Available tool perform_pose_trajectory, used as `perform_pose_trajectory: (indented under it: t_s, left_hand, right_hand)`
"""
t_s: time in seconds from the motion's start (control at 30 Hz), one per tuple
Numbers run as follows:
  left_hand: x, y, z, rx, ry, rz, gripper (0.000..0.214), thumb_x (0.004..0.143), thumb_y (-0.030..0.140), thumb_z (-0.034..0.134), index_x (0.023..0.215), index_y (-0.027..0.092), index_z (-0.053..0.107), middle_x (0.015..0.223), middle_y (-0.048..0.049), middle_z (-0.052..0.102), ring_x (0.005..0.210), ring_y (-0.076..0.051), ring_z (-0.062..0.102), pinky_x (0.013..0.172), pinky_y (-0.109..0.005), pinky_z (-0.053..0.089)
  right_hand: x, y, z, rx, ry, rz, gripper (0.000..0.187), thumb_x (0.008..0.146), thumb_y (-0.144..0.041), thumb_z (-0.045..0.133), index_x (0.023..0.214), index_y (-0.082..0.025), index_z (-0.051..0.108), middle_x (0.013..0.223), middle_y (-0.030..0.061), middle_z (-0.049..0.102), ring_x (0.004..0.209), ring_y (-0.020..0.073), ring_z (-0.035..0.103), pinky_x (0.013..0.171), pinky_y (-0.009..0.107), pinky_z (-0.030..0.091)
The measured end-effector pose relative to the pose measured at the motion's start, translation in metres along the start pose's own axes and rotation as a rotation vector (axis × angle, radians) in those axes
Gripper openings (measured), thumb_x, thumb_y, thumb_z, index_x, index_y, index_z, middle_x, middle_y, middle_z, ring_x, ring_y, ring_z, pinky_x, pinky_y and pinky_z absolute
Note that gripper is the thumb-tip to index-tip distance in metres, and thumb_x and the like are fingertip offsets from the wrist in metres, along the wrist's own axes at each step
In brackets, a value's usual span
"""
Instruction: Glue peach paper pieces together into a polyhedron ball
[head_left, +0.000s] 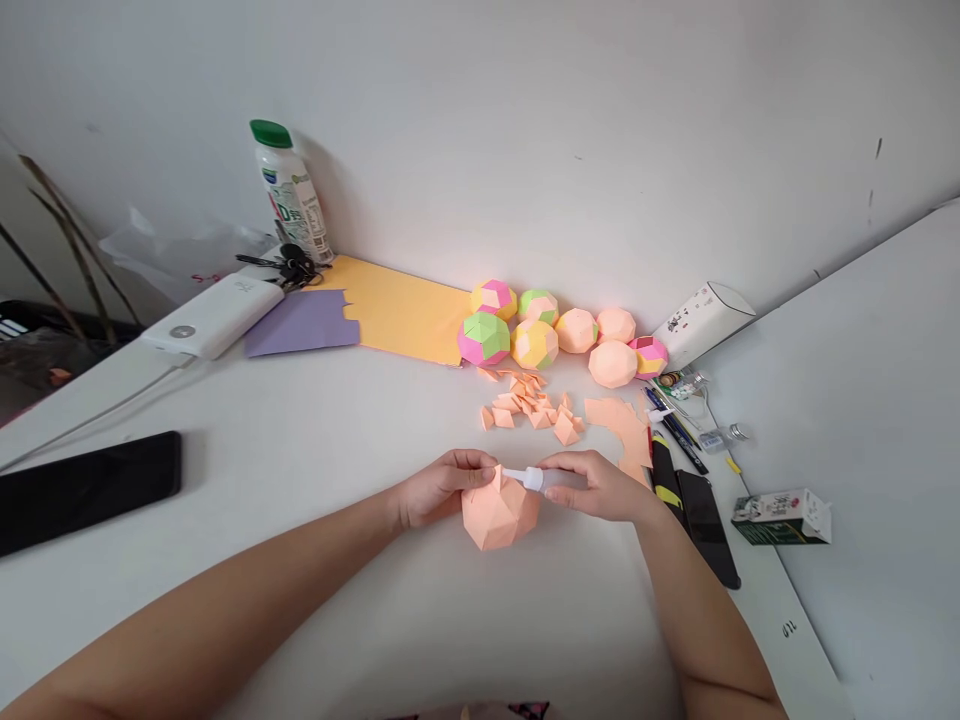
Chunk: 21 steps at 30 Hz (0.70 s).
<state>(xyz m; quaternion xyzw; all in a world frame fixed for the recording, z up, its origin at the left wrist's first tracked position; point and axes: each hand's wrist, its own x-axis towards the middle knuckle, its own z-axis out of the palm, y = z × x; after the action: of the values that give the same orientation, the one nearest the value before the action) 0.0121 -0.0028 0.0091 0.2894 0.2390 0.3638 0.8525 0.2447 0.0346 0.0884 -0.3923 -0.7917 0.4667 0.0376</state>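
My left hand [450, 485] is closed on the upper left edge of a peach paper ball [499, 518] made of folded facets. A small paper flap stands up at the top of the ball, beside my left fingertips. In my right hand [600, 485] lies a glue bottle [553, 480] with a white collar and a thin nozzle. The nozzle points left and its tip is at the flap; whether it touches cannot be told. Just beyond my hands is a heap of small folded peach paper pieces [529, 403].
Several finished paper balls [484, 338] sit against the wall. Orange card [412, 308] and purple card [304, 322] lie left of them, near a bottle [292, 195] and a white power bank [214, 318]. Rightward are peach scrap [630, 430], pens, a cutter [664, 470] and a dark phone [709, 528].
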Motion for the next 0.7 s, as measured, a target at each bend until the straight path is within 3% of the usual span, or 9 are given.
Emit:
perform_pose_trajectory:
  t_s: [0.33, 0.6, 0.7]
  left_hand:
    - [0.002, -0.002, -0.003, -0.042, 0.032, -0.001, 0.013, 0.073, 0.025, 0.067, 0.069, 0.013, 0.066, 0.067, -0.0038, 0.062, 0.063, -0.015, 0.056, 0.060, -0.025, 0.041]
    - [0.001, -0.003, -0.003, -0.048, 0.021, 0.004, 0.013, 0.074, 0.026, 0.067, 0.071, 0.013, 0.067, 0.074, -0.0061, 0.065, 0.068, -0.017, 0.058, 0.064, -0.027, 0.041]
    - [0.001, -0.003, -0.004, -0.052, 0.017, 0.005, 0.012, 0.073, 0.025, 0.067, 0.070, 0.013, 0.067, 0.072, -0.0051, 0.063, 0.067, -0.016, 0.057, 0.064, -0.027, 0.040]
  right_hand:
    - [-0.007, -0.009, 0.013, -0.311, 0.203, -0.031, 0.029, 0.079, -0.031, 0.059, 0.107, -0.026, 0.057, 0.106, 0.0056, 0.061, 0.094, 0.0231, 0.057, 0.076, 0.034, 0.044]
    - [-0.002, -0.011, 0.021, -0.555, 0.334, -0.140, 0.020, 0.079, -0.025, 0.057, 0.099, -0.022, 0.056, 0.094, 0.0076, 0.064, 0.089, 0.0243, 0.056, 0.070, 0.035, 0.044]
    - [0.000, -0.007, 0.022, -0.572, 0.422, -0.103, 0.022, 0.079, -0.027, 0.058, 0.099, -0.021, 0.055, 0.096, 0.0093, 0.064, 0.088, 0.0257, 0.057, 0.068, 0.036, 0.043]
